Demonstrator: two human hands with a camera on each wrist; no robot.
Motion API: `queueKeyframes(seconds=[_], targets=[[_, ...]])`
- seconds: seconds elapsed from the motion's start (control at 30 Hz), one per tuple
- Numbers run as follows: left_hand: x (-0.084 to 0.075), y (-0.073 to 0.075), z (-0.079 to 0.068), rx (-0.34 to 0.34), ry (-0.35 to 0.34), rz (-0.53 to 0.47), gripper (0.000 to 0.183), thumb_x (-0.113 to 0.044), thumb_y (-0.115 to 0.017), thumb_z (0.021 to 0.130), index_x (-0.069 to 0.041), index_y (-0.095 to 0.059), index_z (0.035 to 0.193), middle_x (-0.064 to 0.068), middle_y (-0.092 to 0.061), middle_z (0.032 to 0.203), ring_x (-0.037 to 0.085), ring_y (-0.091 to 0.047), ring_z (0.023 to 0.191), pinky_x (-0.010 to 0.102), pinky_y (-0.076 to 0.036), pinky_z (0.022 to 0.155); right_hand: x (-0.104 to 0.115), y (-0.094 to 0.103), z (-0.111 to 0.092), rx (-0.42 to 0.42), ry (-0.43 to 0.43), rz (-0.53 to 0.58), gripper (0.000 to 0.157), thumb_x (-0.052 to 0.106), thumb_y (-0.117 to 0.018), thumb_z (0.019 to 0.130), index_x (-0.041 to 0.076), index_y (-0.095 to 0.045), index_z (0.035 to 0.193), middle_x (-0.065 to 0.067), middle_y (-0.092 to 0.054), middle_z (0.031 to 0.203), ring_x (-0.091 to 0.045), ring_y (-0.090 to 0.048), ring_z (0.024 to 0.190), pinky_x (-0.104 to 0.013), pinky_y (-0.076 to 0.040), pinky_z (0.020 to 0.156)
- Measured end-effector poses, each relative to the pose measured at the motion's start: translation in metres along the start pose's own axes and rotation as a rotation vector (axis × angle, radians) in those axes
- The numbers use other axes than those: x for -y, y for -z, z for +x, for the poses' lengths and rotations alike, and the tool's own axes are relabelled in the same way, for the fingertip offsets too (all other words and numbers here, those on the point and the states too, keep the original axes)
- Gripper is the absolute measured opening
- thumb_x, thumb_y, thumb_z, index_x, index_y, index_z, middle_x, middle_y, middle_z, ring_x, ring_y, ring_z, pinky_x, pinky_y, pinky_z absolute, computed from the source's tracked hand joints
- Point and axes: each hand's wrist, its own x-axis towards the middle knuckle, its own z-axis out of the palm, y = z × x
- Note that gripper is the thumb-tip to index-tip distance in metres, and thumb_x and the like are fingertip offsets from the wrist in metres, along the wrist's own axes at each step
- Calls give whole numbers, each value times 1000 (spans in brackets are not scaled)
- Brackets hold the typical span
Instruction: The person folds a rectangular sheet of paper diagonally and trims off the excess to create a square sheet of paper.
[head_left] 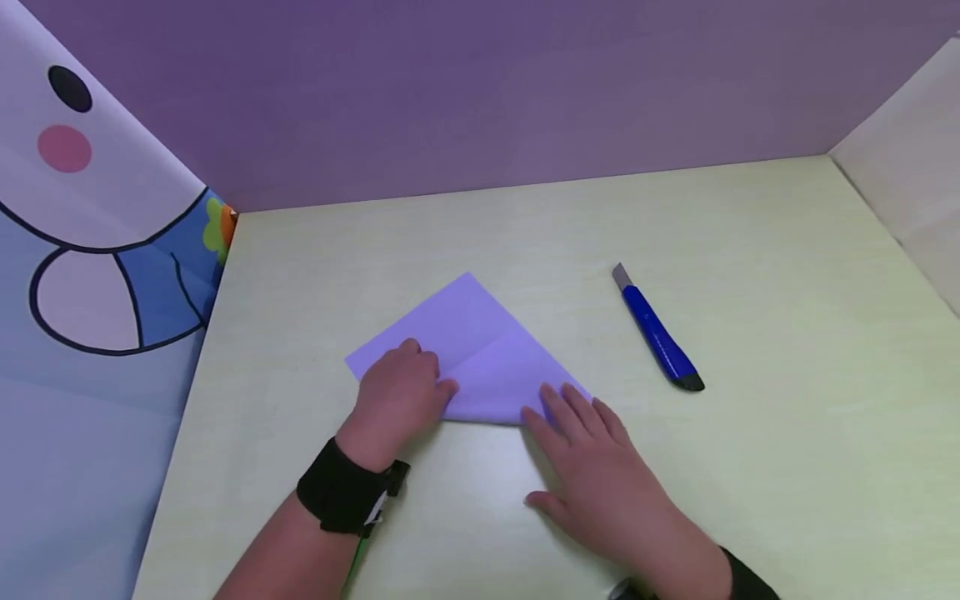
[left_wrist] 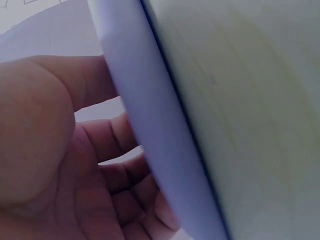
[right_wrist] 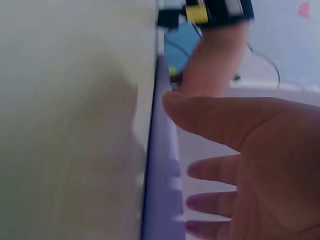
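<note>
A sheet of purple paper (head_left: 491, 358), folded into a triangle with a crease across it, lies on the table, its peak pointing away and its folded edge toward me. My left hand (head_left: 401, 396) presses on the paper's left part with bent fingers, the thumb stretched along the near edge. In the left wrist view the fold (left_wrist: 150, 110) bulges up and hides those fingertips. My right hand (head_left: 600, 475) lies palm down with straight, spread fingers, their tips at the paper's right corner. Its thumb sits apart, off the paper over the table.
Right of the paper lies a blue utility knife (head_left: 660, 337), blade out and pointing away. The pale table (head_left: 787, 417) meets a purple wall panel (head_left: 510, 92) at the back. A cartoon-printed panel (head_left: 97, 292) borders the left, a white panel (head_left: 907, 158) the right.
</note>
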Motion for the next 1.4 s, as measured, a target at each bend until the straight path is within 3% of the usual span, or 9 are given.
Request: queueKeyframes(seconds=[0.17, 0.4, 0.73, 1.0, 1.2, 1.4], targets=[[-4, -1, 0, 14, 21, 59, 38, -36, -62, 94, 1, -67, 100, 10, -50, 87, 25, -51, 78, 37, -49, 66, 17, -4, 6, 44, 16, -17, 89, 68, -61, 83, 20, -36, 153, -13, -22, 161, -38, -14, 147, -63, -6, 115], [-4, -1, -3, -30, -2, 47, 37, -35, -61, 95, 0, -60, 108, 8, -53, 88, 23, -52, 78, 37, -49, 67, 18, -9, 11, 41, 20, -14, 89, 70, -57, 84, 21, -34, 154, -13, -21, 161, -38, -14, 146, -61, -10, 116], [5, -5, -34, -120, -213, 138, 51, -47, -69, 87, -12, -57, 122, 7, -55, 99, 25, -52, 86, 38, -47, 72, 10, -11, 14, 54, 30, 15, 92, 70, -58, 83, 19, -32, 155, -13, -21, 161, -35, -13, 147, -54, -13, 118], [4, -12, -45, -165, -260, 215, 62, -55, -66, 86, -22, -58, 137, 13, -54, 118, 32, -52, 98, 43, -47, 81, 1, -11, 16, 82, 44, 39, 91, 71, -55, 84, 24, -26, 157, -8, -14, 163, -31, -5, 149, -52, -8, 119], [2, -11, -45, -163, -272, 222, 60, -54, -66, 87, -23, -58, 137, 11, -53, 114, 32, -49, 98, 42, -45, 82, -3, -11, 15, 76, 39, 61, 91, 70, -56, 84, 24, -25, 157, -7, -15, 163, -31, -6, 149, -54, -9, 118], [0, -9, -43, -97, -250, 235, 59, -51, -65, 89, -25, -56, 140, 12, -51, 118, 32, -46, 102, 42, -43, 83, -6, -11, 15, 63, 21, 83, 90, 69, -59, 83, 26, -28, 156, -7, -17, 163, -34, -9, 148, -65, -9, 114]])
